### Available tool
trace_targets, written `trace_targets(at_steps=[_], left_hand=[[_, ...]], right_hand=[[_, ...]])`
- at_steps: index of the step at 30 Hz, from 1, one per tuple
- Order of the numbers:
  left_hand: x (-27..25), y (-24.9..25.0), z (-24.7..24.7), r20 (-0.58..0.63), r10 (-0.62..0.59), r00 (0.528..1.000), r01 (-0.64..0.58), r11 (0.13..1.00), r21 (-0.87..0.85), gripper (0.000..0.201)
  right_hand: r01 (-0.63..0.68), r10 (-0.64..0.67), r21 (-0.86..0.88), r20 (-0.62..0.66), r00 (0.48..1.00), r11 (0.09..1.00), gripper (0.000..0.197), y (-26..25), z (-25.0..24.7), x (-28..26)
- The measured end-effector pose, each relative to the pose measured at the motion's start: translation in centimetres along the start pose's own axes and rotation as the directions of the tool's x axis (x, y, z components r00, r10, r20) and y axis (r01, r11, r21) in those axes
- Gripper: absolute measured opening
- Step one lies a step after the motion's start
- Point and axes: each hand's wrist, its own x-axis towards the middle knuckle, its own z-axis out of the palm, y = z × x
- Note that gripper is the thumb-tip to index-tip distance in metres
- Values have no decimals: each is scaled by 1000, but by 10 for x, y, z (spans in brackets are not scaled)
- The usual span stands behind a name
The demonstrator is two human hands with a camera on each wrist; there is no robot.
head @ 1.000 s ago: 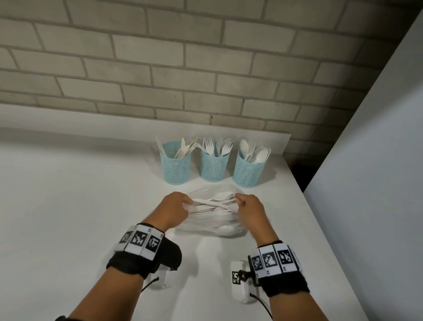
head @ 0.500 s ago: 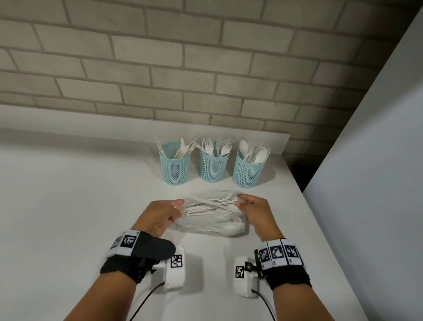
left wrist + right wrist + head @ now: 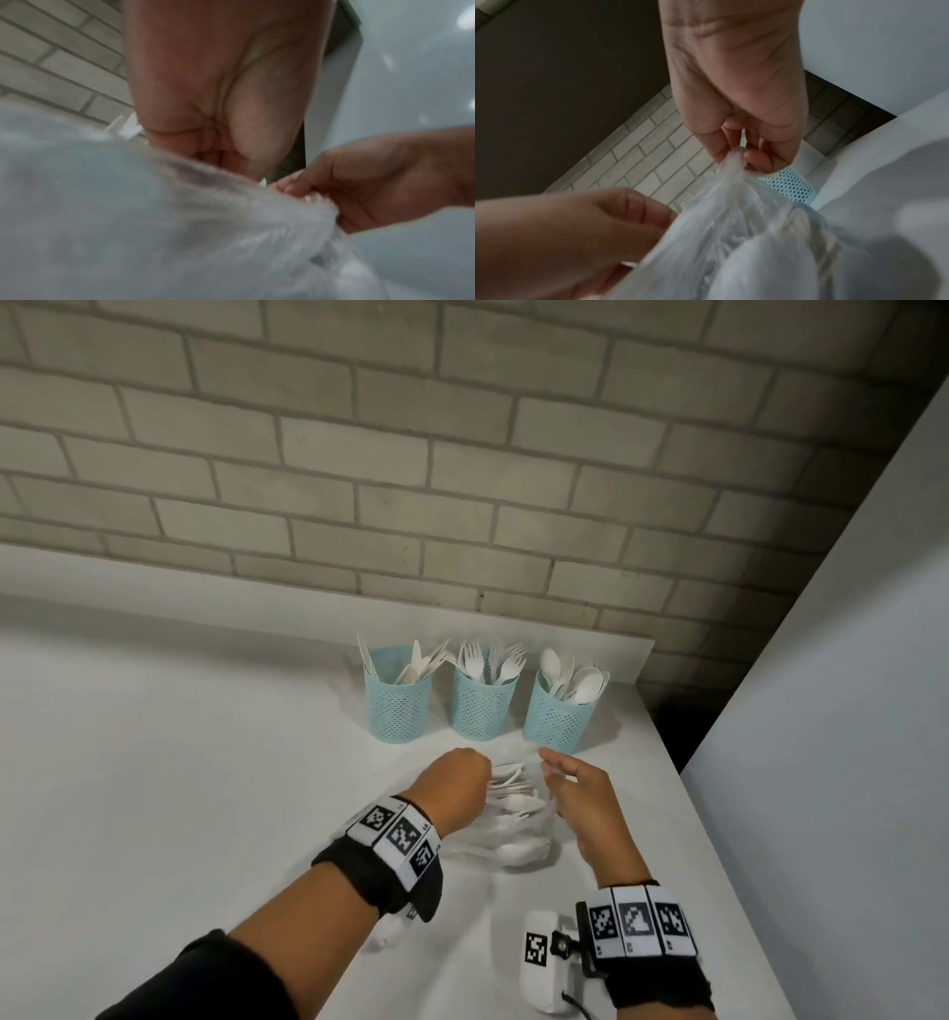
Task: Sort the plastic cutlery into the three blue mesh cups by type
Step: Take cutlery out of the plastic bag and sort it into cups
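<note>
A clear plastic bag (image 3: 516,834) full of white cutlery lies on the white table (image 3: 179,788), between my two hands. My left hand (image 3: 480,775) is curled at the bag's far left edge and seems to grip the plastic; its fingertips are hidden. My right hand (image 3: 552,762) pinches the bag's far right edge. The right wrist view shows that pinch (image 3: 741,158) on bunched plastic of the bag (image 3: 757,243). Behind stand three blue mesh cups: knives (image 3: 398,706), forks (image 3: 482,706), spoons (image 3: 558,716).
A brick wall (image 3: 462,480) backs the table, with a raised ledge (image 3: 154,588) along it. The table's right edge (image 3: 719,839) runs close to my right arm, and a pale panel (image 3: 847,711) rises beyond a dark gap.
Both hands have come closer together and moved toward the cups. The bag, held crosswise before, now lies lengthwise with its far end bunched between the hands.
</note>
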Motion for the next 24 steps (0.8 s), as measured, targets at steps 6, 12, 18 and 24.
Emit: trace_targets(at_steps=[6,12,18,24], left_hand=[[11,2,-3,234,-80,969,39,984,176,33],[15,5,-5,295,-107,950,14,953,301,42],[18,3,0,192,-61,979,16,974,228,50],[22,-16,-5,221,-47,974,48,999,2,56]], right_hand=[[-30,31,-21,13,999,999,37,2,-6,2],[-12,13,-26,57,998,1000,34,2,5,2],[0,3,-36,77,997,999,34,-2,4,-1],[-27,28,-3,44,999,1000,31,1,-3,1]])
